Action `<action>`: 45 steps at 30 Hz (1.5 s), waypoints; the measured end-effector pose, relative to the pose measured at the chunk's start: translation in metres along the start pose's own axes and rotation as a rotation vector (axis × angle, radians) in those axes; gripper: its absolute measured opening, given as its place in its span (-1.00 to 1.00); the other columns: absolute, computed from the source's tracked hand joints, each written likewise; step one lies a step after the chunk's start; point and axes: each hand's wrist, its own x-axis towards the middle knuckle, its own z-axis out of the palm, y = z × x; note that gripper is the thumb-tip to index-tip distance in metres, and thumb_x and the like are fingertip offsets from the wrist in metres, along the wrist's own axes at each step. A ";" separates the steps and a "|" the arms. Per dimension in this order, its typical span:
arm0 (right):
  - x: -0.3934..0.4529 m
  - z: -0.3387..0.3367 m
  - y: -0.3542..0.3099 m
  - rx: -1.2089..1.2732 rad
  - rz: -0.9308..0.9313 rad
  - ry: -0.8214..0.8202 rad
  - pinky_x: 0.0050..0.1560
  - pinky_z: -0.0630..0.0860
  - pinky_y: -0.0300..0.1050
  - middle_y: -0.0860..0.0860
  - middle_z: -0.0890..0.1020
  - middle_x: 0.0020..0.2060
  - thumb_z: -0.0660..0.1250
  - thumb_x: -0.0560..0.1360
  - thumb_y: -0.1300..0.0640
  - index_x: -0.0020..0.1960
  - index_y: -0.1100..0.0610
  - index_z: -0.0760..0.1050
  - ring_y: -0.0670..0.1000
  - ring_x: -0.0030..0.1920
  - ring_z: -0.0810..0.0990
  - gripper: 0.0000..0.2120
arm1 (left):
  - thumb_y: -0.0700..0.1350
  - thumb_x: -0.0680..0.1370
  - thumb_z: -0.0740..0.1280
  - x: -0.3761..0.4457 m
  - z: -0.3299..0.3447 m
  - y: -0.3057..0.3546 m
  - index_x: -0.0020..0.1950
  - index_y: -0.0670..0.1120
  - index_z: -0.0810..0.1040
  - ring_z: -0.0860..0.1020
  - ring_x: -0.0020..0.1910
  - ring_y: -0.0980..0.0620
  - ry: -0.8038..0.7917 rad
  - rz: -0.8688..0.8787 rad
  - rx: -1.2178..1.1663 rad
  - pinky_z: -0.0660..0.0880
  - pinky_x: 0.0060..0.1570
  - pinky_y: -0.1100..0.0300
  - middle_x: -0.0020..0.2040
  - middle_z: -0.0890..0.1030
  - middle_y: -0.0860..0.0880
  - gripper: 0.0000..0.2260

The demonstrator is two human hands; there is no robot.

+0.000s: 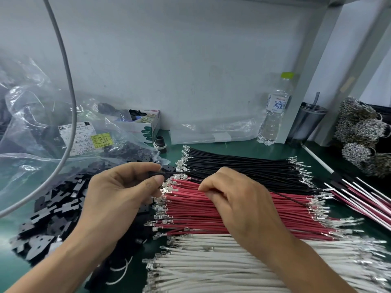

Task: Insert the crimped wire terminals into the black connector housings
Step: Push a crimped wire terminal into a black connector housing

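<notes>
White wires [222, 263] are lying nearest, their crimped metal terminals [157, 229] pointing left, with the red wires [190, 208] just beyond them and the black wires [239, 166] farther back on the green bench mat [243, 148]. Over the red bundle the right hand [237, 199] is hovering, fingers curled, pinching a single black wire [289, 198] that is trailing off to the right. Left of it, the left hand [120, 193] is pinching a black connector housing [155, 174] between thumb and forefinger, just beside the terminal ends. Loose black housings [53, 218] are lying heaped under that wrist. Farther back, a clear plastic bag [42, 115], a small open box [146, 123] and a water bottle [275, 111] are standing against the grey wall.
</notes>
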 end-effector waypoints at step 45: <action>-0.009 -0.023 -0.002 -0.151 -0.311 0.329 -0.39 0.48 -0.08 -0.01 0.55 -0.23 0.42 0.57 0.22 -0.03 0.20 0.70 0.02 -0.27 0.50 -0.92 | 0.02 0.19 0.73 0.004 -0.005 0.000 0.04 -0.25 0.72 0.68 -0.32 -0.02 -0.438 -0.397 -0.464 0.65 -0.31 0.19 -0.19 0.69 -0.18 -0.45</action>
